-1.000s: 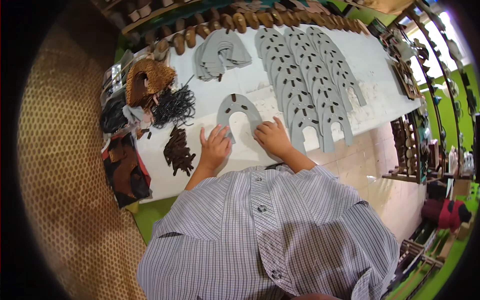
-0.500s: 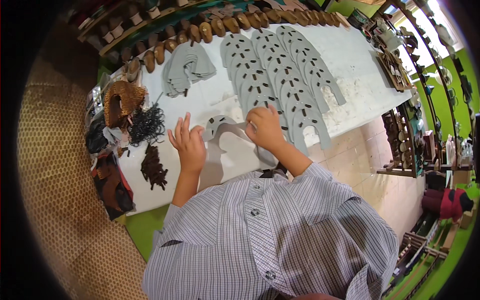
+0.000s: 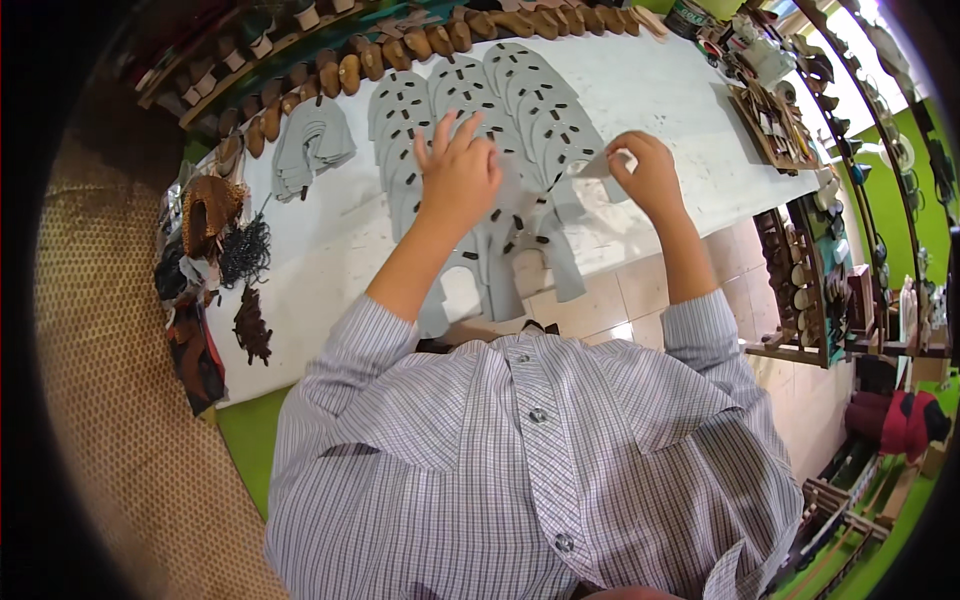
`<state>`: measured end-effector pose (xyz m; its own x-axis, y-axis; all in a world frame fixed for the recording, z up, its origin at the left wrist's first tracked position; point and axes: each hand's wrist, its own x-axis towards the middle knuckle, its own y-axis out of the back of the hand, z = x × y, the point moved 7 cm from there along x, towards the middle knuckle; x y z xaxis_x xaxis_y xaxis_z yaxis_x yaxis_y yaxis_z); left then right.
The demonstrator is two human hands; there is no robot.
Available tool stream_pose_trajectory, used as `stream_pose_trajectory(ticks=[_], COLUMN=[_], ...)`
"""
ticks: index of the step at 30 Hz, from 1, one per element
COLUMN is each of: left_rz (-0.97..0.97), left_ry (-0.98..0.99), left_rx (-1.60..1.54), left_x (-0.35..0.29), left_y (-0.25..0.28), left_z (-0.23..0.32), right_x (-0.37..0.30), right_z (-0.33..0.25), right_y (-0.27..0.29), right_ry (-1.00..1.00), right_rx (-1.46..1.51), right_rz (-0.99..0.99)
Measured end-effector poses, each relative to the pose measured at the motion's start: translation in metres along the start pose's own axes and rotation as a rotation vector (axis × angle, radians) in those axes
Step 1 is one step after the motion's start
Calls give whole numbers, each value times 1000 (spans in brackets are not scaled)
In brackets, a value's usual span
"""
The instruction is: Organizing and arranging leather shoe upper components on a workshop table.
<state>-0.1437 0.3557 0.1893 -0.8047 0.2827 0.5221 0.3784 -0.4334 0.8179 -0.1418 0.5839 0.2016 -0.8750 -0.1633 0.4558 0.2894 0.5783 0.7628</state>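
Racks (image 3: 800,285) crowd the right side of the room above pale tiles (image 3: 650,275), a patterned wall (image 3: 130,300) fills the left, and across the middle runs the white surface (image 3: 700,110). On it, 3 overlapping rows (image 3: 475,85) of grey arches stretch toward the near edge; a separate stack (image 3: 312,145) sits to their left, wooden lasts (image 3: 435,40) line the back, and dark strips (image 3: 252,330) lie heaped at far left.

Now the 2 hands, both up over the rows! Left hand (image 3: 460,175) pinches, thumb to finger, other fingers fanned; right hand (image 3: 645,165) clamps the opposite end, and between them sags the grey piece (image 3: 594,167), blurred, just above the arches. Careful: a slipping grip could let that limp-looking sheet fold onto itself. Too low, and it might drag the arches beneath, skewing the overlap. Nearest the edge, a brushing sleeve (image 3: 385,330) could sweep some off onto the tiles. Smallest of all, dark tabs (image 3: 542,239): rubbing might knock them crooked if they're loosely fixed, and I can't tell.
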Motion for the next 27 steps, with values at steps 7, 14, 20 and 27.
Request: stream_pose_trajectory(ticks=[7,14,20,27], left_rz=[86,-177,-250,-289], left_ry=[-75,-202,-302,-282], left_rx=[-54,-90,-80,-80], left_x=[45,-37,-68,-74], left_y=[-44,-123,-140,-147], left_z=[61,87,112,118], right_x=[5,-70,-94,-88], right_z=[66,123,133,135], right_y=[25,-36,-52,-58], right_ry=[19,-18,-43,-41], right_rx=[-110,-106,6,1], right_rz=[119,-378,-464,-512])
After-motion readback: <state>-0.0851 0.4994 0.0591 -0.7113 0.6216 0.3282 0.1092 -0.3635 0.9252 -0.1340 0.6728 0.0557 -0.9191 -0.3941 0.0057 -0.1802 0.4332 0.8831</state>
